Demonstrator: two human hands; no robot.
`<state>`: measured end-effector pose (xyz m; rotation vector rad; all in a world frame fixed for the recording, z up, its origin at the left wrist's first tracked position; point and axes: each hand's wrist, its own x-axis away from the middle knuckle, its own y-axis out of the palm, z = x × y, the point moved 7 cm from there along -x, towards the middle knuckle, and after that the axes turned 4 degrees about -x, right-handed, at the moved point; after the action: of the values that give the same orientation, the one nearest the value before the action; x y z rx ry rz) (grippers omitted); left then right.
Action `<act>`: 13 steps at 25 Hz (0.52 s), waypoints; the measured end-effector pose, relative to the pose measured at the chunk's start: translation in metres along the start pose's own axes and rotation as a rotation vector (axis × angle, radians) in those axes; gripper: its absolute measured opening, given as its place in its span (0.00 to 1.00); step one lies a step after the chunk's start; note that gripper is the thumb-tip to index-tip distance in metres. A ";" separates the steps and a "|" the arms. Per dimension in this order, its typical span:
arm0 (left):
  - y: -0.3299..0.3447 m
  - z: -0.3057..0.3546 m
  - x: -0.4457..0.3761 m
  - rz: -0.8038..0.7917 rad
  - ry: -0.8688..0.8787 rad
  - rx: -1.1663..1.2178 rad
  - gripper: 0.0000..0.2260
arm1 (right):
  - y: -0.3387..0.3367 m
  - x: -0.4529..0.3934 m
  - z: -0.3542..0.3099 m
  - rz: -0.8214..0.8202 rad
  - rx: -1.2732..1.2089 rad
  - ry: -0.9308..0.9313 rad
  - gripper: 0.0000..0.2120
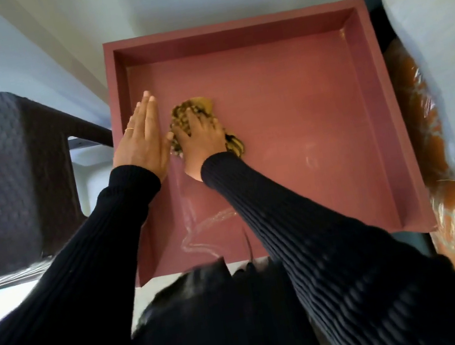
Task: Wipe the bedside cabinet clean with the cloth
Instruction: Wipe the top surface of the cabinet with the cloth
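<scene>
The right hand (199,137) is bunched over the cloth (195,117), a yellow-and-dark patterned rag, its fingers curled down into the folds and pressing it flat against the floor of the bedside cabinet (272,122), a reddish top with a raised rim on three sides. The cloth sits in the left-centre of that recessed top, with a corner poking out beyond the fingertips and another tail trailing by the wrist. Just beside it, the left hand (143,140) lies with its fingers straight and together, holding nothing, palm down near the left rim; it looks to be resting on the surface as a brace, though whether the palm actually touches is hard to tell from above. To do this stroke well, I would keep the heel of the right hand low so the whole wad stays in contact, work in overlapping passes toward the pale streaks (199,229) showing near the front edge, and push the cloth right into the corners along the rim. Both forearms, in ribbed black sleeves (307,234), reach forward and converge toward the left side. A dark woven chair (8,180) stands to the left, and a grey pillow (451,72) lies on an orange patterned cover (438,165) to the right.
</scene>
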<state>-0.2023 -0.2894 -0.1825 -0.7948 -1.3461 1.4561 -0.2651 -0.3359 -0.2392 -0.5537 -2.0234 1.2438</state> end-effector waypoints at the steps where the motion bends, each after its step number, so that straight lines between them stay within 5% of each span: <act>1: 0.004 -0.001 0.001 -0.020 -0.005 -0.001 0.26 | 0.005 0.000 -0.006 -0.007 0.004 -0.072 0.28; 6: 0.029 0.024 0.005 -0.173 0.101 -0.085 0.33 | -0.015 0.036 0.048 0.110 0.007 -0.236 0.23; 13: 0.039 0.071 -0.009 -0.218 0.199 -0.145 0.30 | -0.049 0.096 0.218 0.253 -0.068 0.389 0.32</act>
<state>-0.2732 -0.3195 -0.2088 -0.8347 -1.3495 1.0907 -0.4910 -0.4250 -0.2294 -1.0263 -1.7078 1.1076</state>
